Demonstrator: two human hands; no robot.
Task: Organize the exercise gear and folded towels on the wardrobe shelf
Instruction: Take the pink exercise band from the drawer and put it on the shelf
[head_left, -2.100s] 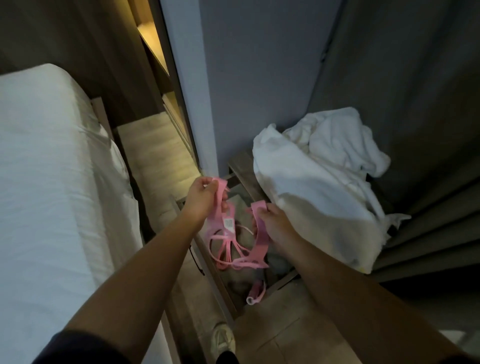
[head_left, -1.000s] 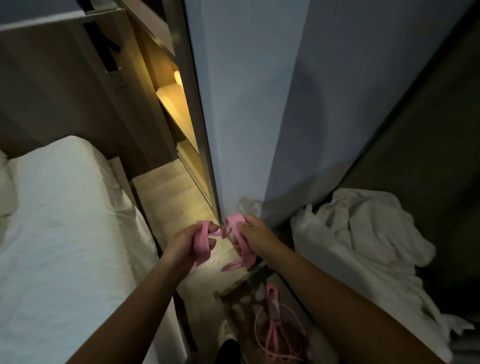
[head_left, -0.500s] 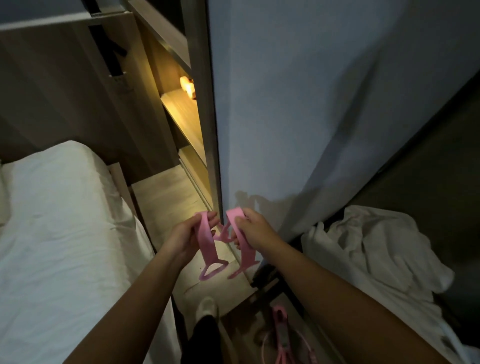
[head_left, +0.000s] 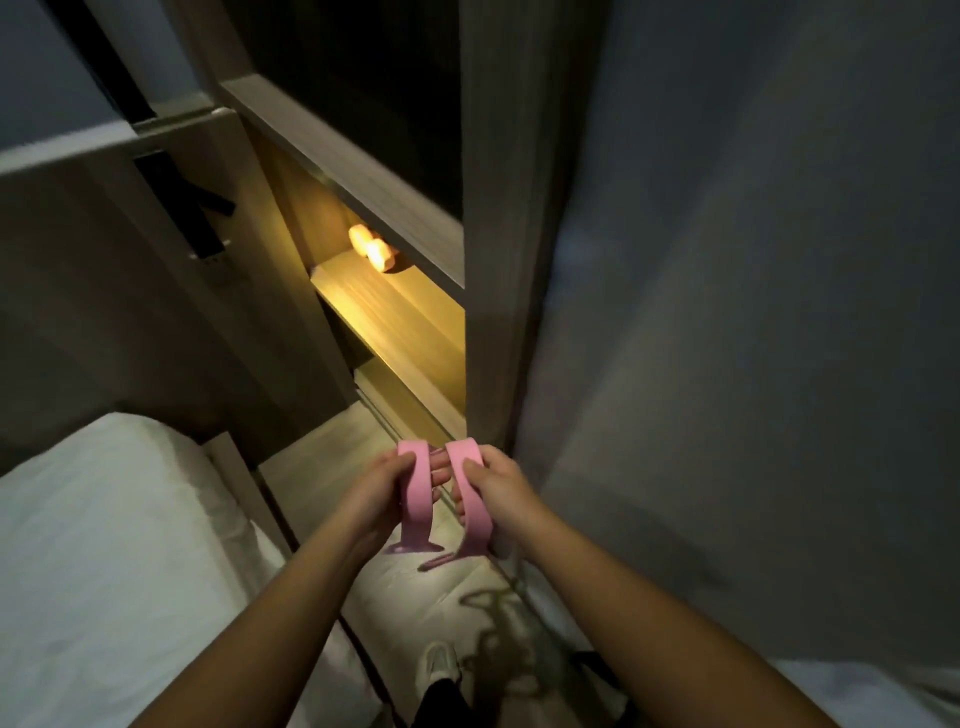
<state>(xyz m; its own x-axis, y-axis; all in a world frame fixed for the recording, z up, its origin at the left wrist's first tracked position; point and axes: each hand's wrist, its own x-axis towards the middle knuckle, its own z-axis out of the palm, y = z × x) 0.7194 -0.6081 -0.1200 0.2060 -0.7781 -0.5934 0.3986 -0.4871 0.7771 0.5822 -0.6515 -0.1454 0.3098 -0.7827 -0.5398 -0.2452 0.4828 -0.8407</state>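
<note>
The left hand (head_left: 376, 493) and right hand (head_left: 501, 491) each pinch 1 flat loop of the pink exercise band (head_left: 415, 514), thumb on top and fingers curled behind. The 2 loops hang side by side, almost touching. Beyond the grip and above it is a lit wardrobe shelf (head_left: 387, 309). A white bed (head_left: 104, 545) lies left of the grip. Under the grip a thin pink cord seems to trail, blurred.

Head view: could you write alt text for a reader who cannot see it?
The left hand and the right hand each grip one of two pink exercise straps, with the lower ends hanging. Behind them a wooden shelf glows under a small warm light; a white bed lies at the left, a grey panel at the right.
</note>
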